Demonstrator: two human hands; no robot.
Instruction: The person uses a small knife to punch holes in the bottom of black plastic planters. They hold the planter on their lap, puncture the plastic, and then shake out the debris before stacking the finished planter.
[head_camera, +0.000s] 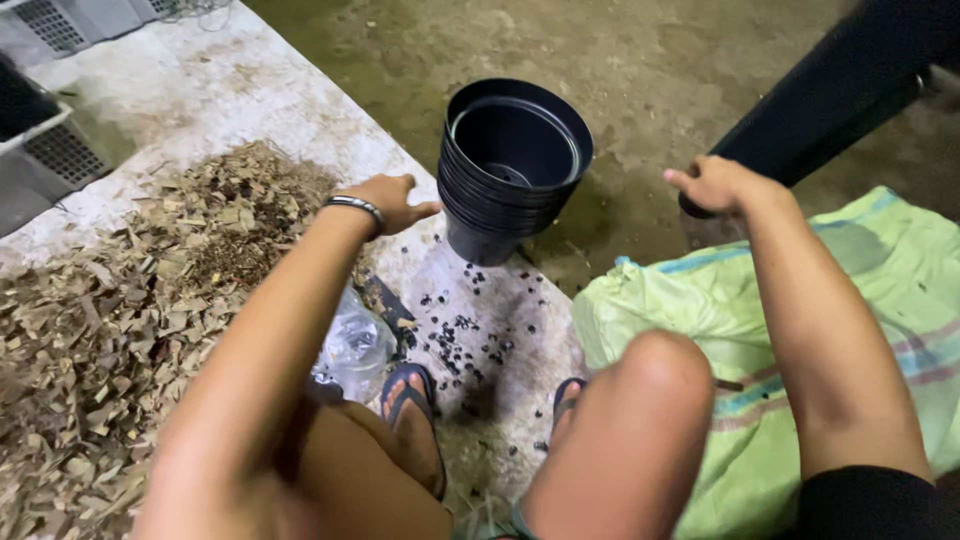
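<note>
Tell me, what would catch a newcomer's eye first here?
Probably the stack of black plastic pots standing on the ground at the centre, between the person's two outstretched hands. The left hand, a metal bracelet at its wrist, hovers open beside the stack; the right hand reaches toward the upper right. A big heap of dry leaves fills the left side, and a green sack lies on the right.

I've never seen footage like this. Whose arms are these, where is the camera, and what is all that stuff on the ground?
No machine here: a person squats with a camera on their head, looking down at their own arms, knees and sandalled feet. The left hand, with a bracelet on the wrist, and the right hand both reach out empty on either side of a stack of black plastic pots. On the left lies a pile of dry leaf bits; on the right, a green sack. Small dark pellets are scattered between.
</note>
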